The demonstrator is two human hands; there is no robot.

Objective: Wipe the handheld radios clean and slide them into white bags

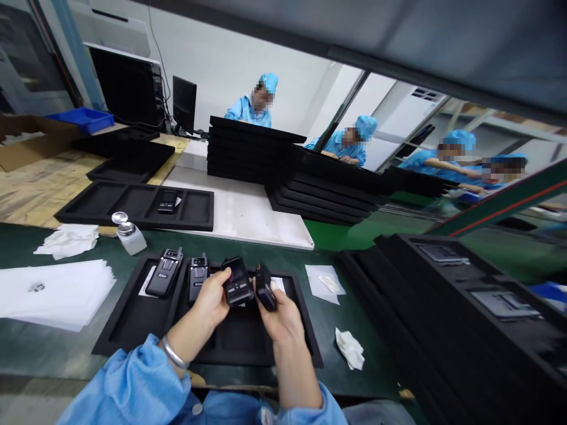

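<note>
My left hand [211, 301] is closed around a black handheld radio [239, 284], its screen and button side towards me. Close beside it, my right hand [283, 319] grips a second black radio [264, 287], turned edge-on. Both are held over a black foam tray [140, 321] with several compartments. In its left compartment lies a radio [165, 276] with a short antenna, partly over a white label. Another radio [198, 276] lies to its right, its lower part hidden by my left hand. A white slip [279, 284] shows in the tray behind my right hand.
A stack of white sheets [57, 295], crumpled tissue [71, 239] and a dispenser bottle [132, 238] are on the left. Behind stands another foam tray [204, 212] holding one device. Stacked foam trays [425, 307] rise at right; used wipes [349, 348] lie nearby. Co-workers [252, 109] sit beyond.
</note>
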